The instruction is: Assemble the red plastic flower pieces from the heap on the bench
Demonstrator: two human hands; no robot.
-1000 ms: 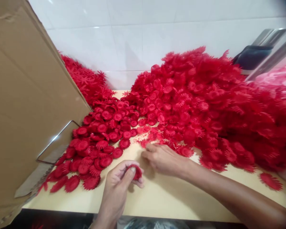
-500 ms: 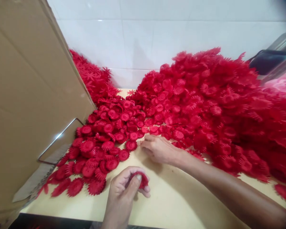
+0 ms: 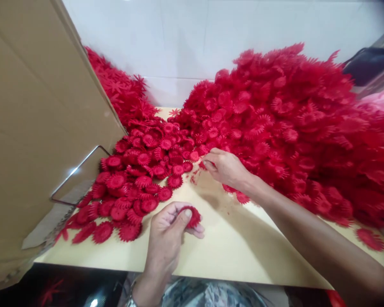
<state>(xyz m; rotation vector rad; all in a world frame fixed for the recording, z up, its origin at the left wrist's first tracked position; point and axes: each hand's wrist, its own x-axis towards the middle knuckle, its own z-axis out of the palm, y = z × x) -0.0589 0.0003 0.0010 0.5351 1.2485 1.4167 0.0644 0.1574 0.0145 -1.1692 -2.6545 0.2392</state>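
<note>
My left hand (image 3: 166, 230) is closed around a red toothed-edge fabric flower disc (image 3: 193, 217), thumb pressed on its face, low over the table's front part. Farther forward, my right hand (image 3: 225, 167) reaches to the near edge of the red pile, its fingers bent together. A bit of red shows by those fingertips; whether it is gripped I cannot tell. Left of both hands lies a spread of thick red toothed discs (image 3: 117, 181), several overlapping. Small red scraps (image 3: 194, 175) are scattered on the tabletop beside the right fingertips.
A tall heap of red petal pieces (image 3: 275, 115) covers the right side. Another heap of red star-shaped pieces (image 3: 115, 87) lies at back left. A cardboard panel (image 3: 48, 115) with a metal wire loop (image 3: 75, 169) bounds the left. White tiled wall (image 3: 176, 47) stands behind the pale table (image 3: 211, 251).
My right hand has moved forward and to the right, uncovering the red scraps. My left hand keeps hold of its disc. The view has tilted down, showing the table's front edge.
</note>
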